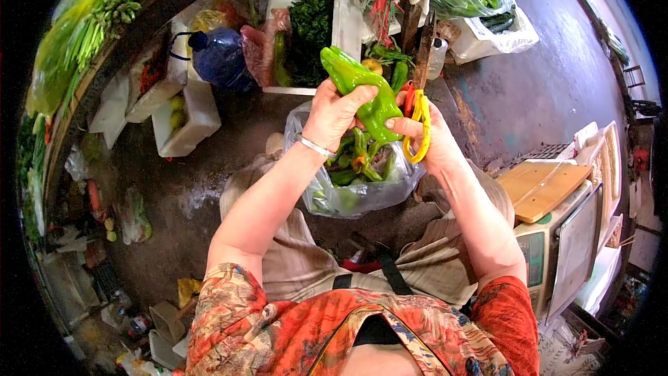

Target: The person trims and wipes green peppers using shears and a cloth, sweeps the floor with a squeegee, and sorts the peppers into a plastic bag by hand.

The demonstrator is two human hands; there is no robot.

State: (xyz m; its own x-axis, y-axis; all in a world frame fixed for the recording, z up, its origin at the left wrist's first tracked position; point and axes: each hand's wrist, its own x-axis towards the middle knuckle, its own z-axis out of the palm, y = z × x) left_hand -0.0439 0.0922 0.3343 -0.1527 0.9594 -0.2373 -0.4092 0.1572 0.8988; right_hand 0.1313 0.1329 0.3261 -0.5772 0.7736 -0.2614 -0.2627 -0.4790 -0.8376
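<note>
A dark, worn floor [188,174] runs beneath the work, with white foam boxes [346,35] and loose vegetables around it; a weighing scale [536,251] stands at the right, with a wooden board [546,188] over it. A seated person holds a green pepper [362,90] in both hands, above an open plastic bag [362,200] between the knees. The bag probably sits there to be within easy reach, and more peppers [358,160] lie inside it.

The left hand [334,113] has its fingers curled round the pepper's side, the thumb pressed flat along its skin, likely to steady it. The right hand [426,132] is closed too: its thumb presses the pepper's lower end, and its fingers keep hold of the scissors [417,125], blades pointing away from the body (a sensible way, I would judge, to keep the tips clear of the wrists). How the fingers sit in the handle loops I cannot tell.

Counted: one pepper held up, one pair of scissors, one bag between the knees, one blue jug [223,63], one bracelet [314,145] on the left wrist, at least three foam boxes; the peppers in the bag overlap too much to count
</note>
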